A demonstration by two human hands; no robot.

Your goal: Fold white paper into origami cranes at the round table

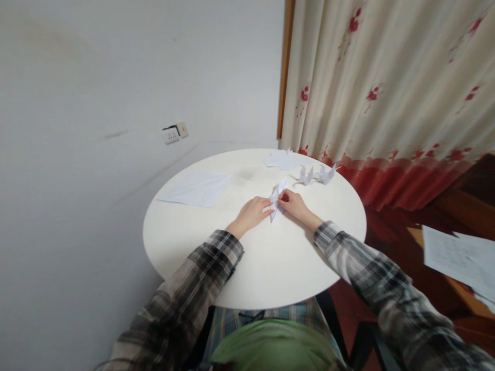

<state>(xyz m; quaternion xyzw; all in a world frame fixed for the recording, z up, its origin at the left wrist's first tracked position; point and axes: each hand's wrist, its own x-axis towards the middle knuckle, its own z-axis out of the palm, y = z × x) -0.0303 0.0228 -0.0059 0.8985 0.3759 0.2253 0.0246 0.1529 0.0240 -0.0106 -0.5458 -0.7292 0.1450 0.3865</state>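
Fingers of left hand [253, 212] and right hand [296, 204] clamped on paper [277, 200], held at counter [270, 268] centre. Mid-fold judged: crease being pinched. Aligned edges, firm pressure called for. Sheet [197, 188] laid left, cranes [317, 175] beyond.

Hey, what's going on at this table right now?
A person in a plaid shirt sits at a round white table, working a small part-folded paper with both hands. The left hand rests its fingertips against the paper's lower edge, while the right hand seems to pinch a fold. Two folded paper figures stand farther back, and a flat sheet lies off to the left.
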